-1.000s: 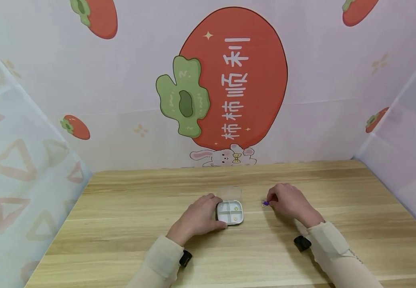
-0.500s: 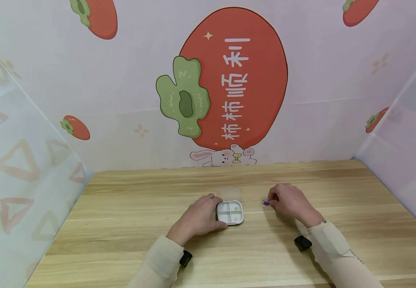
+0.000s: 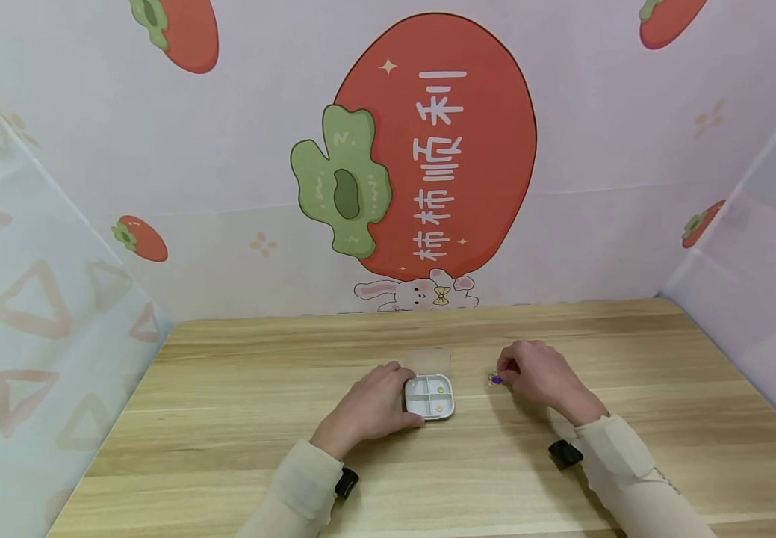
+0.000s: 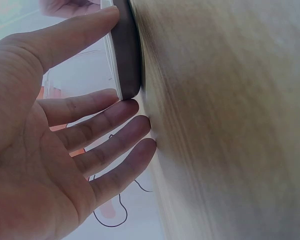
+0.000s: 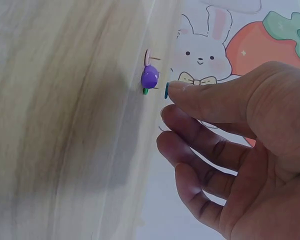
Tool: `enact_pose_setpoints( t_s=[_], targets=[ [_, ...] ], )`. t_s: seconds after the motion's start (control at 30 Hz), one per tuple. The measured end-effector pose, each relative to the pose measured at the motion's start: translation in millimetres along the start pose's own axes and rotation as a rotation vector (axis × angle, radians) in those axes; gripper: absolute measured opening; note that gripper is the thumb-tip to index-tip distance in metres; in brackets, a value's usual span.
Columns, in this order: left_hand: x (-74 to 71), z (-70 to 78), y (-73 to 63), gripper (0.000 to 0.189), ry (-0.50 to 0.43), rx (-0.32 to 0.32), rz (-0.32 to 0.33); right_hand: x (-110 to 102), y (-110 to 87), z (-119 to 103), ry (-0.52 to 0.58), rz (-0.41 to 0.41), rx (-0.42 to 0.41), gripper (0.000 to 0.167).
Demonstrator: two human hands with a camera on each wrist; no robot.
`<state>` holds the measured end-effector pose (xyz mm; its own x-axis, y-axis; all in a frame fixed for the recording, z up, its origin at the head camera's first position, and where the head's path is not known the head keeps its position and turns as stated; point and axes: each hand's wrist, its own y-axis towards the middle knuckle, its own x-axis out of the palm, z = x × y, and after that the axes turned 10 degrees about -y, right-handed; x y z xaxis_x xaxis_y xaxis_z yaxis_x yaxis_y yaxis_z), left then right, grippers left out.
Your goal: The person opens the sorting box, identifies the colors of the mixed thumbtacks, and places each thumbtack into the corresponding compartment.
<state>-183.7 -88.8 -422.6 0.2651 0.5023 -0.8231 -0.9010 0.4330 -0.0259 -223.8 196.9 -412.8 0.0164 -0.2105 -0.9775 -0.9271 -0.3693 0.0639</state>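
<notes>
Bright, soft light fills the head view evenly, paling the left wall (image 3: pixel 45 239), while the right hand (image 3: pixel 538 377) throws a faint, soft-edged shadow on the wooden tabletop (image 3: pixel 226 373) and the clear lid (image 3: pixel 428 361) barely shows. The left wrist view is hazy, with the tabletop smeared out of focus and the top left corner washed out. In the right wrist view a broad shadow darkens the wood, and tiny glints dot the purple thumbtack (image 5: pixel 150 77).
</notes>
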Motion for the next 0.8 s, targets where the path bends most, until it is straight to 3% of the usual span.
enact_pose_setpoints(
  t_s=[0.8],
  targets=[
    [0.3,-0.8,0.8,0.067,0.007,0.005,0.004,-0.3,-0.8,-23.5,0.028,0.050,-0.067,0.018]
  ],
)
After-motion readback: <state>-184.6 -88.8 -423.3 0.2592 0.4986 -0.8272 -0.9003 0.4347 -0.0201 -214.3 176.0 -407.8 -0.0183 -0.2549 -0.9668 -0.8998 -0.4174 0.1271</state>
